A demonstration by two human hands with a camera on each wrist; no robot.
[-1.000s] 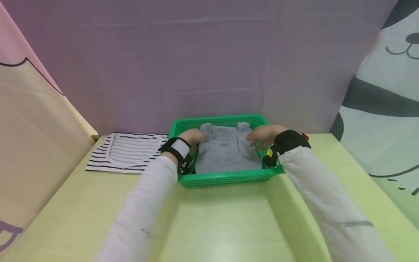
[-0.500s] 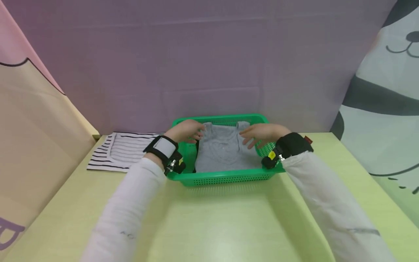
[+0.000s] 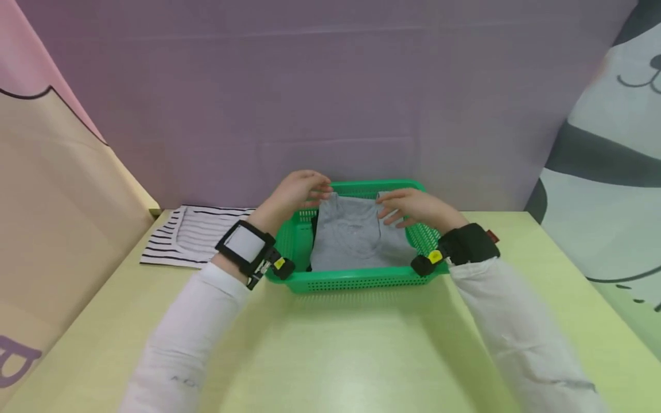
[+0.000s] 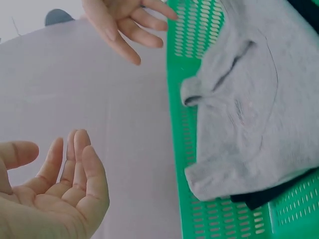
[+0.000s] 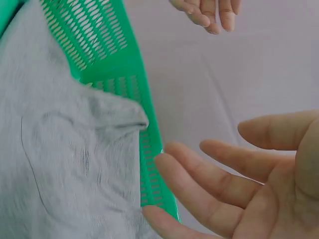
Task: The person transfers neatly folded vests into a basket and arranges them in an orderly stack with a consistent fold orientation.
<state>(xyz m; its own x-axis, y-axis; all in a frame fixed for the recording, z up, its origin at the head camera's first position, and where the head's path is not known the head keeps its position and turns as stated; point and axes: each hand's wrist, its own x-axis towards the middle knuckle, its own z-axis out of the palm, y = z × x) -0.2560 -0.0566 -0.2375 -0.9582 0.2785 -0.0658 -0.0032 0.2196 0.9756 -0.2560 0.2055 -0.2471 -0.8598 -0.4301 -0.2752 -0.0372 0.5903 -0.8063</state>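
A folded grey tank top (image 3: 353,235) lies in a green plastic basket (image 3: 356,281), its shoulder straps toward the back rim. Dark fabric (image 4: 259,196) peeks out from beneath it in the left wrist view. My left hand (image 3: 302,192) hovers over the basket's back left corner, fingers loosely bent and holding nothing. Above the right strap hangs my right hand (image 3: 415,207), its fingers spread and relaxed. In the right wrist view the right hand (image 5: 234,184) has nothing in its palm, and the left hand's fingertips (image 5: 214,15) show at the top.
A folded white top with black stripes (image 3: 206,235) lies on the pale yellow table (image 3: 341,344), left of the basket. Behind the table hangs a plain purplish cloth (image 3: 330,86). Printed cloths stand at both sides.
My left hand has risen up and back from the basket's left side toward its back rim. The right hand has shifted slightly. The grey tank top stays in the basket.
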